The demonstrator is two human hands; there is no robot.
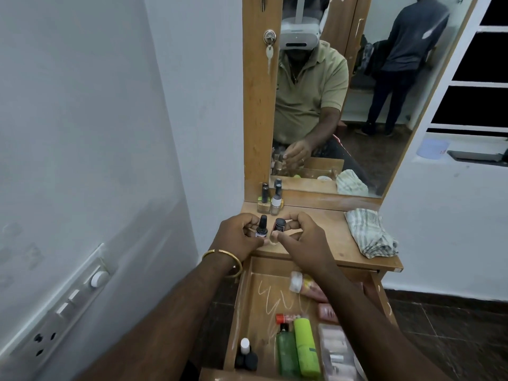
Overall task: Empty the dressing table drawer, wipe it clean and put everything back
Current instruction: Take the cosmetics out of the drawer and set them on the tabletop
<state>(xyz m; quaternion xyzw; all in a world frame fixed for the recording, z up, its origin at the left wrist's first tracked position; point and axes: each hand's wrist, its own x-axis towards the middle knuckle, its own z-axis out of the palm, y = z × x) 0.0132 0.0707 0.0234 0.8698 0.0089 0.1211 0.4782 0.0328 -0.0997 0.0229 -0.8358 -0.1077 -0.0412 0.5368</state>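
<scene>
Over the front of the dressing table top [330, 229], my left hand [236, 237] pinches a small black-capped nail polish bottle [261, 228]. My right hand [302, 237] pinches a second small dark-capped bottle [279, 228] right beside it. Two more nail polish bottles [270, 199] stand upright at the back left of the top, by the mirror. Below my arms, the wooden drawer [247, 306] is pulled out. It holds green bottles [298, 347], a red-capped tube [287, 318], pink tubes [305, 284], small black bottles [246, 356] and a clear pouch [338, 353].
A folded striped cloth [371, 232] lies on the right of the table top. The mirror [343, 92] rises behind, with a key [269, 55] hanging in its frame. A white wall with a switch panel [68, 303] is on the left. Dark tiled floor [453, 339] is to the right.
</scene>
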